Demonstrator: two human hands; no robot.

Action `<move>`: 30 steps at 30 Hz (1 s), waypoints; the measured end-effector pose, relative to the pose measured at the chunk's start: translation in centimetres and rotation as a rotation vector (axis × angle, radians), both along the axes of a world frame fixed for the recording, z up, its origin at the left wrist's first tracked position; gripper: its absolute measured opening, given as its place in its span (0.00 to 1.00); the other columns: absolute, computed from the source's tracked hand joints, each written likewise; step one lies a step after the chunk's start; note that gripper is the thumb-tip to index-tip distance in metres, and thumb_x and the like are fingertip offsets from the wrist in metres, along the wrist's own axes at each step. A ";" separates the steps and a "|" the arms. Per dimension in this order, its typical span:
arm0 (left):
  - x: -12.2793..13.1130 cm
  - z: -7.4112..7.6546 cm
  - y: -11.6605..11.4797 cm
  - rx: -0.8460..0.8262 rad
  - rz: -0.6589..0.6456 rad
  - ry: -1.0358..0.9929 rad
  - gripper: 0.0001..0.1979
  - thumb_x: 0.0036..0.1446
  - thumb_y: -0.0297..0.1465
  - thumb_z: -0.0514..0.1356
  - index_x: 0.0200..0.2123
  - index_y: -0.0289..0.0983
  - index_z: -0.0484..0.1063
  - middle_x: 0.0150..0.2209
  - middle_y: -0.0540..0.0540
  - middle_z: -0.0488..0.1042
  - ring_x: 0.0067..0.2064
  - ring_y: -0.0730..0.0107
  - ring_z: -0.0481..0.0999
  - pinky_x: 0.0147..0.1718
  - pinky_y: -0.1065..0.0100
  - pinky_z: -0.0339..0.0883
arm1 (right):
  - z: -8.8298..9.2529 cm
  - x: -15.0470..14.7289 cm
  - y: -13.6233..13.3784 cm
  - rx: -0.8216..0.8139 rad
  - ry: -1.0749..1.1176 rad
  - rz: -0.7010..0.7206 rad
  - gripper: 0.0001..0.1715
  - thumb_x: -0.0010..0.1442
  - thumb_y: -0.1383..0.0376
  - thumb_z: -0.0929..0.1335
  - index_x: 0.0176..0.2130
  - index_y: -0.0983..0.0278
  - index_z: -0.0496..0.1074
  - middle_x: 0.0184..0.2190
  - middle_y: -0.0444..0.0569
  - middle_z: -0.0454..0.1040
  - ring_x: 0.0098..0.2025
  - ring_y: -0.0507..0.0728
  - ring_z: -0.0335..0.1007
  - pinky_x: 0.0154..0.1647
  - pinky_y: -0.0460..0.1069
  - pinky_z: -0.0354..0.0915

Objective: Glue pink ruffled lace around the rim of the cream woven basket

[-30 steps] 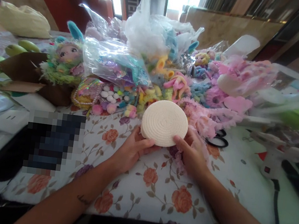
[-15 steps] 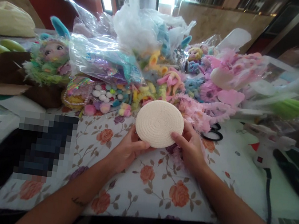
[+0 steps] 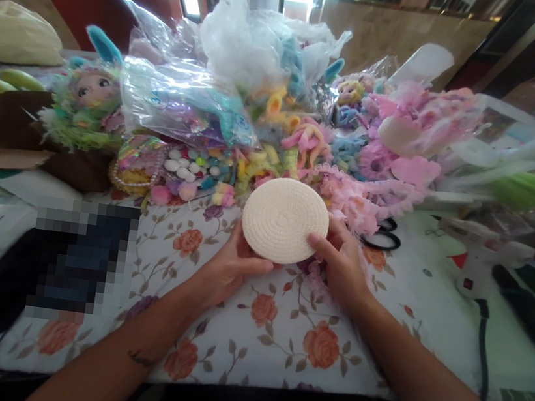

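Both hands, left hand and right hand, pinch the round woven disc by its lower edge, its flat face tilted up toward the camera; being round, it has no long axis.

Cream woven disc, tilted up, held above tablecloth.

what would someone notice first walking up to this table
The cream woven disc stands out at the middle, gripped at its lower edge by the left hand and right hand. Behind it a heap of pastel trims and plastic bags fills the back of the flowered tablecloth, with a doll at the left and a glue gun at the right.
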State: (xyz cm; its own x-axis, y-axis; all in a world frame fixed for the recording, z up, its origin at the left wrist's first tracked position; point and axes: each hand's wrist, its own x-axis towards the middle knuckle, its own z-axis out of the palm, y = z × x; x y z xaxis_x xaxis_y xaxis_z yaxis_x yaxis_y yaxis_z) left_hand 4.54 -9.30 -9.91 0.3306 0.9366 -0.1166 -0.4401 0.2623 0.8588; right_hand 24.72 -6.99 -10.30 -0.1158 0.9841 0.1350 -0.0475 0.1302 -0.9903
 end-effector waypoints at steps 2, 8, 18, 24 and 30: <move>-0.1 -0.3 0.0 -0.005 0.015 0.006 0.54 0.49 0.25 0.71 0.71 0.54 0.43 0.68 0.42 0.61 0.67 0.43 0.60 0.63 0.46 0.59 | 0.1 -0.1 -0.1 0.006 -0.023 0.001 0.30 0.59 0.56 0.71 0.60 0.55 0.69 0.58 0.48 0.73 0.61 0.65 0.67 0.60 0.60 0.65; 0.0 -0.2 0.0 -0.030 0.042 -0.015 0.52 0.50 0.26 0.70 0.71 0.52 0.44 0.69 0.40 0.59 0.68 0.44 0.58 0.64 0.45 0.57 | 0.2 -0.7 -0.3 0.010 0.033 -0.012 0.27 0.58 0.56 0.72 0.56 0.56 0.71 0.57 0.49 0.73 0.60 0.64 0.68 0.59 0.59 0.66; 0.3 0.0 -0.1 0.016 0.058 -0.064 0.48 0.52 0.25 0.67 0.71 0.51 0.46 0.68 0.42 0.61 0.68 0.48 0.59 0.66 0.48 0.56 | 0.2 -1.1 -0.5 0.027 0.014 -0.030 0.29 0.58 0.56 0.73 0.57 0.57 0.70 0.59 0.50 0.72 0.61 0.64 0.67 0.61 0.60 0.65; -0.3 0.2 0.0 -0.084 0.068 -0.090 0.46 0.51 0.23 0.67 0.69 0.52 0.51 0.67 0.44 0.63 0.67 0.45 0.62 0.63 0.48 0.62 | 0.7 0.2 0.3 0.016 -0.043 -0.111 0.22 0.62 0.51 0.69 0.52 0.57 0.74 0.52 0.49 0.77 0.56 0.63 0.72 0.54 0.59 0.69; -0.9 0.2 0.2 -0.067 0.111 -0.095 0.43 0.53 0.24 0.66 0.68 0.51 0.54 0.64 0.45 0.67 0.64 0.48 0.67 0.62 0.50 0.65 | 0.9 2.5 2.2 0.172 -0.463 -0.148 0.19 0.61 0.56 0.70 0.48 0.62 0.78 0.41 0.51 0.76 0.39 0.60 0.74 0.40 0.57 0.71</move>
